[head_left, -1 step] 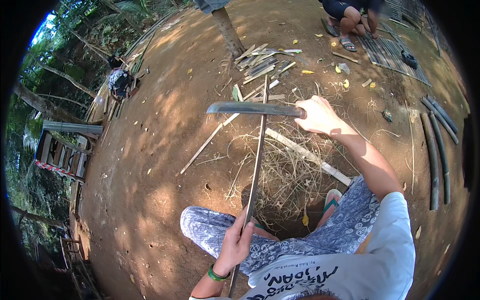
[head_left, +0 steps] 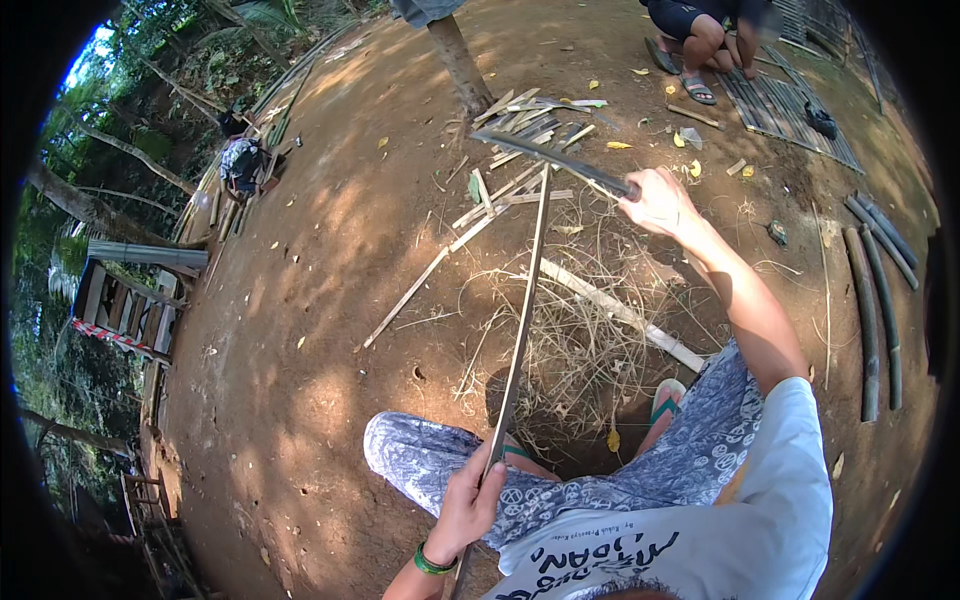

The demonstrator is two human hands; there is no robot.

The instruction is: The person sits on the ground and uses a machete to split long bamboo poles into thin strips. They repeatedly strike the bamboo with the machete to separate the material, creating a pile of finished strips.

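My right hand (head_left: 660, 203) is wrapped round the dark handle of a machete (head_left: 548, 153), held out ahead with the blade pointing left and slightly away from me. Close to my body, my left hand (head_left: 470, 503) grips a long thin bamboo strip (head_left: 523, 325). That strip slants up and away across my lap, and its far end lies by the blade. Whether the edge touches it, I cannot tell. Pale shavings (head_left: 580, 345) lie heaped on the ground beneath, between my sandalled feet.
A pale split slat (head_left: 620, 312) crosses the shavings. Beyond are a pile of cut strips (head_left: 525, 125) and a tree trunk (head_left: 460, 70). A person (head_left: 700, 45) crouches beside a slatted bamboo panel (head_left: 785, 105); another person (head_left: 243, 165) is far left. Bamboo poles (head_left: 868, 320) lie at right.
The machete has moved farther out toward the strip's far end, and its blade now tilts with the tip away from me. My right hand has shifted slightly right and outward.
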